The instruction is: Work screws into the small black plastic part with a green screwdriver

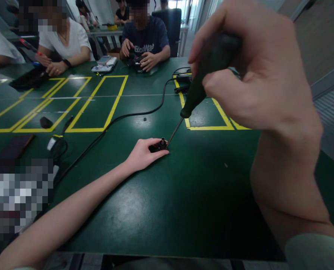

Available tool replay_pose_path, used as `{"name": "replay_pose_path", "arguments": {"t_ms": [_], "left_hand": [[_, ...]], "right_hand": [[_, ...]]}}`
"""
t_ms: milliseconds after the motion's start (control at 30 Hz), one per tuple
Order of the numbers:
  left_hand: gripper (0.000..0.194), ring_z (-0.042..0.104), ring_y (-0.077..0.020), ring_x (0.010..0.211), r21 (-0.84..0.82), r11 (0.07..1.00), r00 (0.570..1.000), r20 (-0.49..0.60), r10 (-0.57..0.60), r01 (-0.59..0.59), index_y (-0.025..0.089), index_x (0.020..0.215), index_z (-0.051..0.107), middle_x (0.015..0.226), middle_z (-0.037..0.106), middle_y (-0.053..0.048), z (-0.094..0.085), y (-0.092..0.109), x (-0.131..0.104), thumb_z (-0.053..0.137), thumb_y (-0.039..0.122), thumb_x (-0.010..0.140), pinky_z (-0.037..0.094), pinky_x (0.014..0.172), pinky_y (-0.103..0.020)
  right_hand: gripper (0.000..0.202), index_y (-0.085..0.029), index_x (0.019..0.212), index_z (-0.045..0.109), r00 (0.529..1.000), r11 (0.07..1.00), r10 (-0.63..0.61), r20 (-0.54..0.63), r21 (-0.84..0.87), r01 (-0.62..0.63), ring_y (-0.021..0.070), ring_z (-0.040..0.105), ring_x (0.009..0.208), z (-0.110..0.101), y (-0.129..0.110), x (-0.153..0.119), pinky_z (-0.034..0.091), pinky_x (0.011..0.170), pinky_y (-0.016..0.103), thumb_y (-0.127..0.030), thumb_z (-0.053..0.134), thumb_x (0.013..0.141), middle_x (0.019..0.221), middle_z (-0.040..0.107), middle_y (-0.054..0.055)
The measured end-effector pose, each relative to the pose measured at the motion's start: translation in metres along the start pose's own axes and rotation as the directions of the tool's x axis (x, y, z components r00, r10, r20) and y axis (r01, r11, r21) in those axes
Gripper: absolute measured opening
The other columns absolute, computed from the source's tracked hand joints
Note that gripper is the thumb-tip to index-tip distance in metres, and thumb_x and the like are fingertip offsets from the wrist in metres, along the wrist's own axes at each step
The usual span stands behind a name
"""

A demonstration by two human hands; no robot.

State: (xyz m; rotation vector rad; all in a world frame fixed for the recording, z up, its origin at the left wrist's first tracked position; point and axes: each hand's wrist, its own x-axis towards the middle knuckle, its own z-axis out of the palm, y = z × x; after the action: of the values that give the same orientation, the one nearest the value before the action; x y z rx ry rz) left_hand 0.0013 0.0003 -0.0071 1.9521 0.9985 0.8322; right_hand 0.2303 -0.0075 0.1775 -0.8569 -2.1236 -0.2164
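Note:
My right hand [268, 71] is raised close to the camera, its fingers wrapped round the dark handle of a screwdriver [196, 90]. The thin metal shaft slants down and left, and its tip meets the right side of a small black part [162, 144]. That part has a short metal post sticking up from it. Down on the green table [189, 210], my left hand [144, 153] pinches the part between thumb and fingers. How the tip sits against the part is too small to make out.
A black cable [127, 114] crosses the table from lower left to dark devices [183, 84] at the back. Yellow tape [107, 123] marks rectangles. Left lie a dark phone-like slab [15, 146] and a coiled lead [59, 148]. Across the table, people [144, 37] handle black items.

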Motion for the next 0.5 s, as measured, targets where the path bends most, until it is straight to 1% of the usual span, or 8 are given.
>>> {"name": "replay_pose_path", "arguments": {"t_ms": [100,133,167,233,300,333,400,500], "left_hand": [[0.029,0.079,-0.0268,0.096,0.000,1.000,1.000,-0.006,-0.002,0.002,0.018,0.107,0.083,0.106,0.085,-0.008,-0.0004,0.0014,0.0001,0.082,0.040,0.088,0.062,0.092,-0.039],[0.029,0.079,-0.0268,0.096,0.001,1.000,1.000,-0.006,-0.002,0.002,0.018,0.107,0.083,0.106,0.085,-0.008,-0.0006,0.0018,0.0002,0.082,0.040,0.088,0.062,0.092,-0.039],[0.029,0.079,-0.0268,0.096,0.001,1.000,1.000,-0.006,0.000,0.000,0.018,0.107,0.083,0.106,0.085,-0.008,-0.0007,0.0022,0.0002,0.082,0.040,0.088,0.062,0.092,-0.039],[0.029,0.079,-0.0269,0.096,-0.002,1.000,1.000,-0.004,0.002,-0.002,0.018,0.107,0.083,0.106,0.085,-0.008,-0.0007,0.0025,0.0003,0.082,0.039,0.087,0.062,0.091,-0.039],[0.029,0.079,-0.0266,0.095,-0.004,1.000,1.000,-0.004,0.002,-0.002,0.018,0.106,0.083,0.105,0.085,-0.008,-0.0007,0.0022,0.0004,0.082,0.039,0.087,0.062,0.090,-0.039],[0.028,0.079,-0.0265,0.094,-0.003,1.000,1.000,-0.003,0.002,-0.002,0.018,0.106,0.084,0.105,0.085,-0.008,-0.0006,0.0020,0.0004,0.082,0.039,0.087,0.062,0.090,-0.038],[0.028,0.079,-0.0263,0.094,0.001,1.000,1.000,-0.005,0.002,-0.002,0.018,0.106,0.083,0.105,0.085,-0.008,-0.0006,0.0014,0.0002,0.083,0.038,0.087,0.062,0.090,-0.038],[0.028,0.079,-0.0262,0.094,0.001,1.000,1.000,-0.007,0.004,-0.004,0.018,0.106,0.083,0.105,0.085,-0.008,-0.0006,0.0009,-0.0003,0.083,0.039,0.088,0.061,0.090,-0.038]], "right_hand": [[0.035,-0.025,0.087,0.054,0.999,0.998,0.013,-0.043,-0.057,-0.016,0.0205,0.058,0.082,0.0029,-0.0002,0.0010,0.043,0.077,0.039,-0.060,0.059,0.093,0.089,0.062,0.002],[0.038,-0.025,0.085,0.053,0.998,0.997,0.024,-0.058,-0.074,-0.028,0.0203,0.059,0.081,0.0033,-0.0006,0.0013,0.043,0.077,0.039,-0.061,0.062,0.091,0.088,0.062,0.002],[0.037,-0.025,0.084,0.052,0.997,0.996,0.036,-0.062,-0.081,-0.041,0.0206,0.060,0.082,0.0032,-0.0012,0.0015,0.044,0.077,0.039,-0.058,0.066,0.090,0.089,0.063,0.002],[0.026,-0.026,0.085,0.052,0.998,0.996,0.052,-0.038,-0.065,-0.054,0.0219,0.061,0.086,0.0013,-0.0024,0.0014,0.045,0.079,0.040,-0.046,0.069,0.089,0.094,0.066,0.002],[0.015,-0.027,0.090,0.053,0.999,0.999,0.035,0.006,-0.032,-0.035,0.0226,0.060,0.087,-0.0011,-0.0030,0.0007,0.045,0.079,0.041,-0.036,0.065,0.087,0.099,0.067,0.002],[0.014,-0.028,0.092,0.054,0.999,1.000,0.024,0.021,-0.018,-0.024,0.0226,0.059,0.086,-0.0016,-0.0029,0.0004,0.044,0.078,0.041,-0.036,0.063,0.086,0.099,0.066,0.002],[0.018,-0.027,0.091,0.054,1.000,1.000,0.018,0.013,-0.008,-0.018,0.0222,0.057,0.083,-0.0006,-0.0022,0.0001,0.043,0.076,0.041,-0.044,0.060,0.088,0.094,0.064,0.003],[0.031,-0.025,0.083,0.053,0.997,0.999,0.037,-0.070,-0.036,-0.040,0.0203,0.056,0.079,0.0032,-0.0007,0.0004,0.042,0.073,0.040,-0.053,0.063,0.090,0.085,0.062,0.003]]}}
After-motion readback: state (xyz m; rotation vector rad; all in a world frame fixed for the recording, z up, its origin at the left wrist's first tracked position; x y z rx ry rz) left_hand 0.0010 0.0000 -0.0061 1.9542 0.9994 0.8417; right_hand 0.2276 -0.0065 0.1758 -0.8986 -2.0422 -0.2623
